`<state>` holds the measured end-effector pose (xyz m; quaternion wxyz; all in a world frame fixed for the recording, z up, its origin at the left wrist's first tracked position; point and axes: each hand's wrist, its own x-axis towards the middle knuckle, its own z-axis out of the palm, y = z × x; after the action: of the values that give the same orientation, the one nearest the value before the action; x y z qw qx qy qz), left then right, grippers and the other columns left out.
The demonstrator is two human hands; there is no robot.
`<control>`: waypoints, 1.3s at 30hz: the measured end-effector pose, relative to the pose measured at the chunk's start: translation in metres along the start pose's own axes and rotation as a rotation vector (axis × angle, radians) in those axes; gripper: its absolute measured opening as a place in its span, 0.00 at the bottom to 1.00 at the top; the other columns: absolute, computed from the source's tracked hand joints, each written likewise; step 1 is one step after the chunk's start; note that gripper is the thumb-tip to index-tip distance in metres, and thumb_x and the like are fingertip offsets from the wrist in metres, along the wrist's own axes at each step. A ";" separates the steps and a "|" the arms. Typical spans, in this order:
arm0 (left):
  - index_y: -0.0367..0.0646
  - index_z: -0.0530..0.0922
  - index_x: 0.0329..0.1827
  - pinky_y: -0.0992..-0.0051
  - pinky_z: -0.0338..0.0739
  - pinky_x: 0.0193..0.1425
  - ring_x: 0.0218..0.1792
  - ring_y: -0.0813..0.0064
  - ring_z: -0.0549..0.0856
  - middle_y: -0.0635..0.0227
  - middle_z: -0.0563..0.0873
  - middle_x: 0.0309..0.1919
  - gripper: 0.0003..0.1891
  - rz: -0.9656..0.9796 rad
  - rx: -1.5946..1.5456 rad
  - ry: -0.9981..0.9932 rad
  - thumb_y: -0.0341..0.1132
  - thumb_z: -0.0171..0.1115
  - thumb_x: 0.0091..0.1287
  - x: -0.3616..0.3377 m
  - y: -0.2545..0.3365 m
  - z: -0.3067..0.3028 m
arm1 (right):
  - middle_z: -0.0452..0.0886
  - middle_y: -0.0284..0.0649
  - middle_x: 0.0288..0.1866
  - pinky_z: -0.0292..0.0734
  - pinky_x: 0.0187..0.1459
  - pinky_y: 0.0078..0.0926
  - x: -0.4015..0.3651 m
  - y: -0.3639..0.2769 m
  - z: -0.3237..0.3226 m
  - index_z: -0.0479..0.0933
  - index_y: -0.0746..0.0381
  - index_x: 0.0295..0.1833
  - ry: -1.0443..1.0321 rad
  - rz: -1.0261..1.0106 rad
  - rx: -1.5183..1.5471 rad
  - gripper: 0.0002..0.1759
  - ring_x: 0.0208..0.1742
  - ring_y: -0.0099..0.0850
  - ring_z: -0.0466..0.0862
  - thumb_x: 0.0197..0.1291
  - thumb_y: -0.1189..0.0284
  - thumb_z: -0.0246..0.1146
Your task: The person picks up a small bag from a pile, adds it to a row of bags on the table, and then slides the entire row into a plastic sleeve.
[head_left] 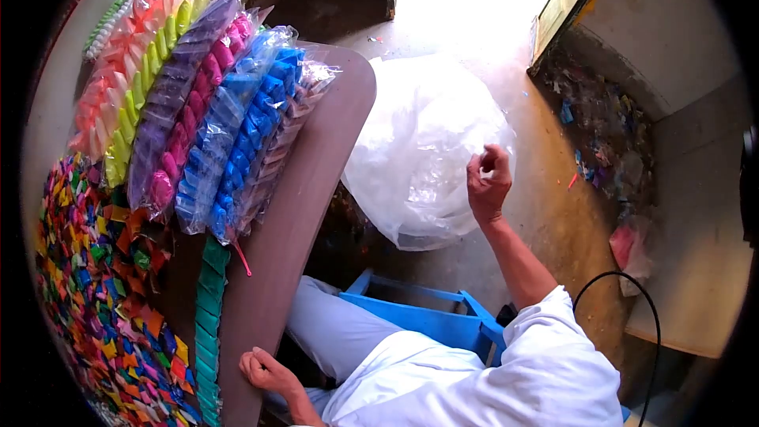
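My right hand [488,180] is raised over the floor to the right of the table, fingers curled shut close to a big clear plastic bag [419,150]; whether it pinches anything is too small to tell. My left hand [267,370] rests in a loose fist on the near edge of the brown table [316,158], beside a green strip of folded paper pieces [209,324]. Long clear packets of coloured folded pieces [198,103] lie side by side across the table's far end.
A heap of small multicoloured folded papers [95,292] covers the table's left side. A blue stool [427,312] stands under me. Paper scraps litter the floor along the right wall [601,134]. A black cable [624,285] loops at my right.
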<state>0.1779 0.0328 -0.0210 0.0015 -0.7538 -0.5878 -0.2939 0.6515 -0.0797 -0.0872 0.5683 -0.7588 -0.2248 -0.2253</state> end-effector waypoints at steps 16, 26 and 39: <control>0.41 0.74 0.21 0.62 0.57 0.69 0.50 0.65 0.78 0.66 0.84 0.36 0.14 -0.066 -0.554 -0.290 0.35 0.53 0.66 0.001 0.021 -0.043 | 0.78 0.35 0.34 0.65 0.25 0.12 -0.001 -0.211 -0.015 0.72 0.68 0.60 -0.970 0.600 1.146 0.21 0.26 0.16 0.73 0.61 0.78 0.63; 0.37 0.78 0.31 0.67 0.64 0.65 0.51 0.68 0.80 0.59 0.83 0.44 0.27 -0.349 -1.048 -0.380 0.53 0.42 0.74 -0.021 -0.002 -0.077 | 0.82 0.32 0.40 0.70 0.34 0.15 -0.060 -0.276 0.037 0.76 0.65 0.48 -1.736 0.437 1.025 0.12 0.34 0.16 0.74 0.67 0.67 0.60; 0.36 0.74 0.58 0.69 0.67 0.63 0.55 0.70 0.76 0.57 0.75 0.57 0.30 -0.399 -1.021 -0.159 0.56 0.45 0.73 -0.028 -0.071 -0.115 | 0.82 0.35 0.33 0.73 0.33 0.21 -0.098 -0.378 0.077 0.75 0.67 0.48 -2.206 -0.272 0.722 0.13 0.30 0.21 0.76 0.64 0.69 0.56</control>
<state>0.0601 -0.0100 0.0374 -0.4643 -0.5527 -0.5004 -0.4781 0.3544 0.0818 0.1226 0.2187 -0.3072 -0.7270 0.5739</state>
